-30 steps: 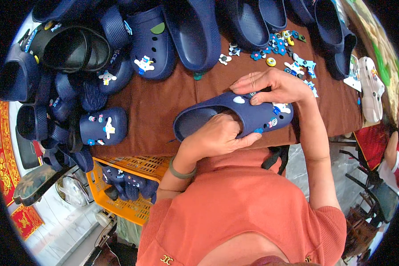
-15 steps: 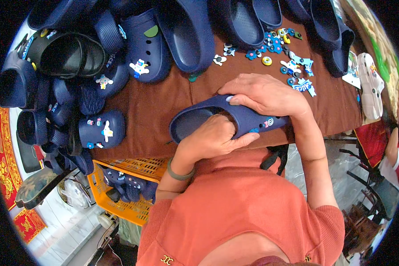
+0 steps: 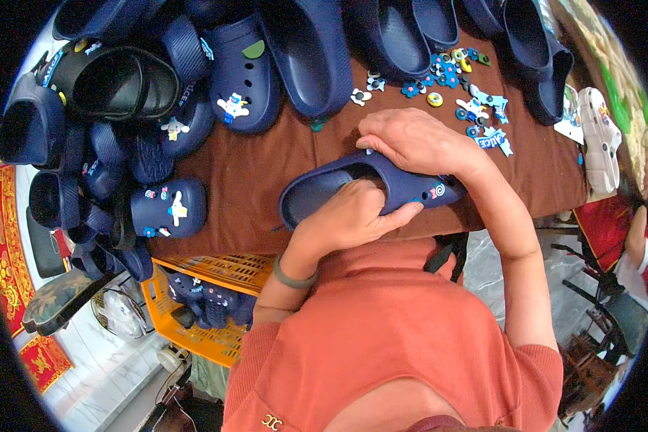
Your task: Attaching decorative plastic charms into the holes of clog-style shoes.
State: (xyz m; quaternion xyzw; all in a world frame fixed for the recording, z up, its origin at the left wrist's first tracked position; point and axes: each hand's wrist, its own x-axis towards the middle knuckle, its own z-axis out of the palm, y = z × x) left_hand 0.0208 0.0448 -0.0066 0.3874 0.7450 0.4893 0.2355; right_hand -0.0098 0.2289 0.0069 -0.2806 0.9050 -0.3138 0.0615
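Note:
A navy clog [image 3: 315, 193] lies at the table's near edge, its heel end to the left and its toe to the right. My left hand [image 3: 356, 219] reaches into the foot opening, fingers hidden inside, the thumb along the outer near side. Across the far side of the upper, my right hand [image 3: 414, 144] is closed on the clog, fingertips mostly out of sight. A small white piece shows under its fingertips, too small to name. On the upper sits a white-and-pink swirl charm [image 3: 438, 190], with a blue bit beside my left thumb.
Several loose shoe charms [image 3: 450, 72] lie on the brown cloth [image 3: 245, 180] beyond my right hand. Navy clogs [image 3: 241, 79] crowd the left and back, and a white clog [image 3: 599, 140] stands at right. An orange crate [image 3: 194, 345] holds more clogs below the table's left side.
My right hand has shifted slightly up and left, its thumb drawn back toward the clog's far edge. The clog has turned a little, and the swirl charm shows more plainly.

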